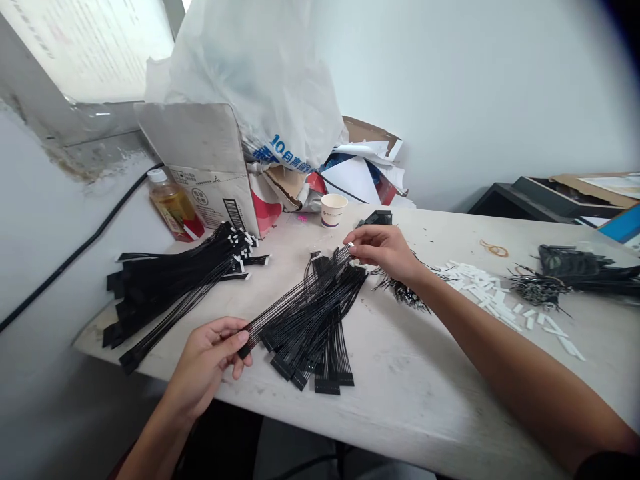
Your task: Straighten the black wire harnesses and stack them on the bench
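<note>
– Right forearm [500,360] is closest to us, to the right of the paper cup [334,212] and on its near side. Right hand?
– Right hand [383,250] is just near-right of the cup; we've got thumb and fingers pinching the white-tipped end of a black cable [280,308].
– Left hand [213,360]?
– Near side of the cup, well to its left. Thumb and fingers pinch the cable's black connector [244,351].
– So where do we log the cable?
– Stretched between both hands, slanting from near-left up toward the cup. It crosses over a pile of similar cables [320,327] on the surface [400,400]; we can't tell whether it touches them.
– Left of the cup?
– We have a second cable stack [165,280], white ends facing the cup, plus a bottle [173,207] beside a carton [200,160].
– Right of it?
– Loose white pieces [493,293], nearer us than the cup, orange bands [494,249] just beyond those.
– Behind the cup?
– White plastic bag [275,80], up and left. Logged.
</note>
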Available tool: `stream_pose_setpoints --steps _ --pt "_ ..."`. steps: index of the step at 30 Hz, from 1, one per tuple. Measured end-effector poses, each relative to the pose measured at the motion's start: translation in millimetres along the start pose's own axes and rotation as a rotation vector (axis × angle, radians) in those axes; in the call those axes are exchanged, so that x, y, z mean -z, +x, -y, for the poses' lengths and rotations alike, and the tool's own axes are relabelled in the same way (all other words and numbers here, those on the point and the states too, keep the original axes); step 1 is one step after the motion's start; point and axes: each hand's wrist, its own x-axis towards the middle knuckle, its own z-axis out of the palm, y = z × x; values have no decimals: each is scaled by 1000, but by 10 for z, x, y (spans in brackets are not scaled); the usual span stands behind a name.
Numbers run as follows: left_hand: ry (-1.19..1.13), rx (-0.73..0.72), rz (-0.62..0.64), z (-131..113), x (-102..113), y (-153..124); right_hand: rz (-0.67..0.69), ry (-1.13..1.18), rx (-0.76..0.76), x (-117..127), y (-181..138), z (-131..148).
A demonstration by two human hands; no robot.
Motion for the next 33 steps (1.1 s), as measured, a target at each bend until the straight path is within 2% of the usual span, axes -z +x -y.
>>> stream_pose_setpoints --steps 4,13,23,30,33 --pt "-45 40 16 -41 -60 -66 17 -10 1 83 6 -39" --pt "-38 34 64 135 -75 -67 90 -3 -34 231 30 -47" --pt "-72 90 92 95 -212 -147 161 -35 -78 388 29 -50" --pt "77 -35 18 213 -189 -151 207 -199 -69 408 44 -90" --pt "198 -75 8 241 -177 -150 242 -346 -59 359 55 -82"
